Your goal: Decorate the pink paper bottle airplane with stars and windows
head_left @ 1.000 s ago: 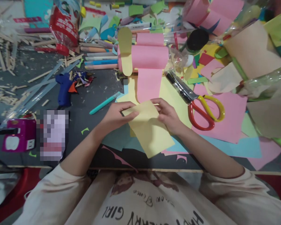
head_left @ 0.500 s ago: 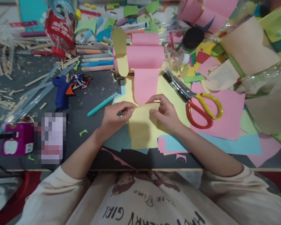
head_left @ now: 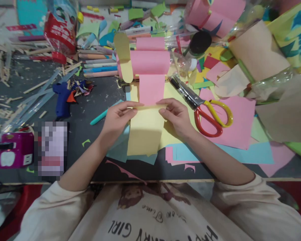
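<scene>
My left hand (head_left: 120, 115) and my right hand (head_left: 174, 113) pinch the upper corners of a pale yellow paper strip (head_left: 146, 132), thumbs on the near side. The strip hangs toward me over a larger yellow sheet (head_left: 171, 129). Its top edge covers the lower end of a pink paper flap (head_left: 152, 88). That flap comes from a bottle wrapped in pink paper (head_left: 150, 62), lying on its side with a yellow rounded paper strip (head_left: 124, 57) across its left end. A teal pen (head_left: 99, 117) lies beside my left hand. Scissors (head_left: 213, 118) with red and yellow handles lie right of my right hand.
At left are a blue glue gun (head_left: 62, 98), a phone (head_left: 52, 147), a purple box (head_left: 16, 150) and scattered wooden sticks (head_left: 2, 62). Blue sheets (head_left: 220, 152) lie near the front edge. A red-labelled bottle (head_left: 60, 31) and several markers (head_left: 100, 66) are behind.
The yellow strip now hangs opened out, showing more of its length, and covers the pink flap's rounded tip. Both hands have spread it straight. The whole view has shifted slightly.
</scene>
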The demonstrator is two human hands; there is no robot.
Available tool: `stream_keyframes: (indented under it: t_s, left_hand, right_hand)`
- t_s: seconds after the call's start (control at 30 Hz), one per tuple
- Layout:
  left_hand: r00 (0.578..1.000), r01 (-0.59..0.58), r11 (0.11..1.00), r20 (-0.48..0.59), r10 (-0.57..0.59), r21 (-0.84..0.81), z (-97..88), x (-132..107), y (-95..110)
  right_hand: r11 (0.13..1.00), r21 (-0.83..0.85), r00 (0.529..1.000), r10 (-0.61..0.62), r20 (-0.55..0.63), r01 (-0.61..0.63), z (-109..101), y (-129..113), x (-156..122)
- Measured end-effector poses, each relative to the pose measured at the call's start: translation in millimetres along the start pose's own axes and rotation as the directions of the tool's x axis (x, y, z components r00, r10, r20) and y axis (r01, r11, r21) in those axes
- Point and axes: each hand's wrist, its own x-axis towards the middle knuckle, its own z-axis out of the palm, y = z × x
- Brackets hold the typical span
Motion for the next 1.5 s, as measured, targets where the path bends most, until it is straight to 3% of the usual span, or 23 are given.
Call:
stream_keyframes:
  t_s: [0.07,0.17,0.27,0.37,0.47,0.53,0.6,0.67,0.77,0.87,0.97,1.13,1.37,1.5]
  left_hand:
    - [0.996,0.005,0.995,-0.091,-0.015,-0.104,-0.5,5,-2]
    - [0.947,-0.115,0.980,-0.315,0.059,-0.163,-2.9,13,-8]
    - [0.919,-0.179,0.980,-0.371,0.135,-0.088,-2.7,14,-14]
    - [0.935,-0.188,0.982,-0.309,0.175,-0.010,0.8,7,-16]
    - [0.954,-0.216,0.962,-0.247,0.171,-0.168,1.0,-1,-16]
    - [0.963,-0.202,0.936,-0.234,0.136,-0.288,-2.3,-2,-15]
    - [0.984,-0.120,0.936,-0.163,0.068,-0.331,-6.6,0,-14]
    - [1.000,-0.019,0.952,-0.002,0.019,-0.306,-9.5,3,-11]
    - [0.980,-0.006,0.991,0.199,0.032,-0.130,-8.7,1,-3]
    - [0.952,-0.009,0.997,0.306,-0.014,0.074,-3.8,-5,4]
    - [0.952,0.015,0.991,0.303,-0.055,0.133,1.3,-7,3]
    - [0.991,0.016,1.000,0.136,-0.016,0.005,5.6,-3,-6]
    - [0.996,-0.041,0.999,0.073,0.043,-0.023,14.6,-3,-9]
    - [0.996,-0.023,0.998,0.087,0.029,-0.064,17.1,-2,-11]
  right_hand:
    - [0.996,0.087,0.999,0.033,0.023,-0.035,-1,1,0]
    - [0.981,0.166,0.991,0.082,0.102,-0.098,-1,2,0]
    - [0.988,0.117,0.992,0.088,0.091,-0.098,1,2,0]
    - [0.994,0.104,0.999,0.032,-0.028,-0.029,2,3,2]
    - [0.989,0.138,0.983,-0.023,-0.183,0.049,-2,5,4]
    - [0.994,0.109,0.981,-0.009,-0.191,0.030,-7,4,5]
    - [0.999,0.039,0.997,0.030,-0.070,-0.028,-12,0,5]
    - [0.997,-0.051,0.992,0.061,0.113,-0.055,-16,-5,4]
    - [0.995,-0.091,0.939,0.074,0.337,-0.046,-18,-11,3]
    - [0.992,-0.067,0.898,0.126,0.422,-0.108,-18,-12,2]
    - [0.991,-0.016,0.941,0.132,0.312,-0.134,-15,-8,4]
    - [0.986,0.150,0.997,0.074,0.024,-0.077,-11,-1,10]
    - [0.997,-0.015,0.988,-0.076,-0.132,0.074,-10,4,9]
    - [0.982,-0.158,0.986,-0.121,-0.115,0.102,-6,0,3]
